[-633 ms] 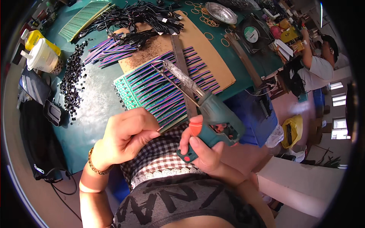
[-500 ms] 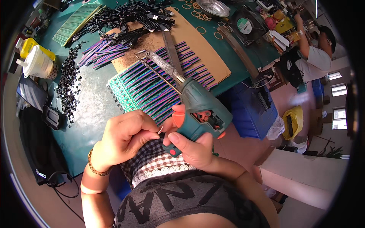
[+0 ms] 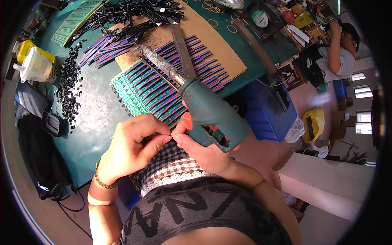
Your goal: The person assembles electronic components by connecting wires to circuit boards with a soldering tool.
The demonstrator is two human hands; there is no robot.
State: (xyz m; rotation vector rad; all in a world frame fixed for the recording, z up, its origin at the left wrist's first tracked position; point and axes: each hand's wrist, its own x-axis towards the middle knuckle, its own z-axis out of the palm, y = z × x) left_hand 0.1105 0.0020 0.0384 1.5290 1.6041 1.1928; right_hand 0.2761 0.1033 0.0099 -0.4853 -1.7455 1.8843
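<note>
My left hand (image 3: 132, 143) has thumb and forefinger pinched together; I cannot tell what lies between them. My right hand (image 3: 206, 155) is wrapped round the dark green plastic soldering gun (image 3: 214, 110), its thumb tip meeting my left fingertips. The gun slants far and left above green circuit boards with purple-and-black wires (image 3: 132, 96), near a flat grey metal bar (image 3: 182, 53).
</note>
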